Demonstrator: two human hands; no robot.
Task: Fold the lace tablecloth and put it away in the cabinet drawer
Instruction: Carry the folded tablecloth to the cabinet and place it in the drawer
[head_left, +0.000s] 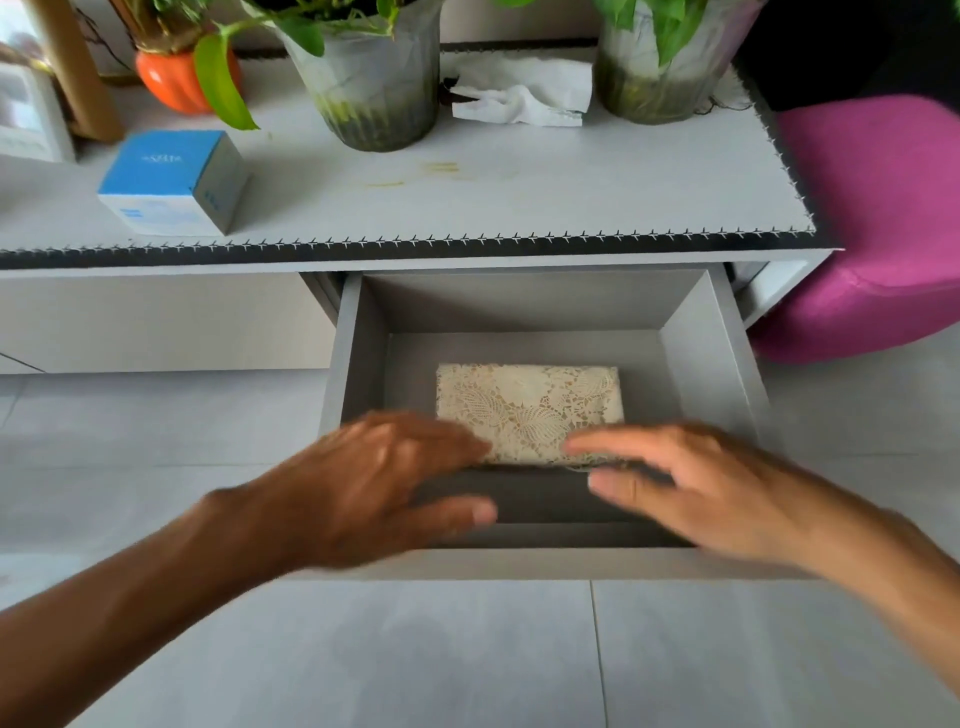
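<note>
Inside the pulled-out cabinet drawer (717, 364), the folded lace tablecloth (530, 410) lies flat on the drawer floor as a neat cream rectangle, roughly midway between the side walls and apart from both of them. Over the drawer's near edge hover both hands, blurred by motion. The left hand (374, 483) reaches in from the drawer's left front corner, fingers (457, 441) stretched out and relaxed, their tips at or just over the near left corner of the cloth; whether they touch it cannot be told. The right hand (691, 483) comes in from the drawer's right front, fingers straight and loosely spread, tips near the cloth's near edge; contact there is also unclear. Neither hand grasps anything.

Behind the drawer, on the white cabinet top (519, 192) with its stitched dark edging, stand two ribbed glass plant pots (374, 98) with green leaves, a crumpled white tissue (524, 93) between them, an orange vase (174, 78) and a blue-and-white box (174, 182) towards the left. To the right of the drawer sits a magenta stool (878, 228) on the pale tiled floor (363, 665).
</note>
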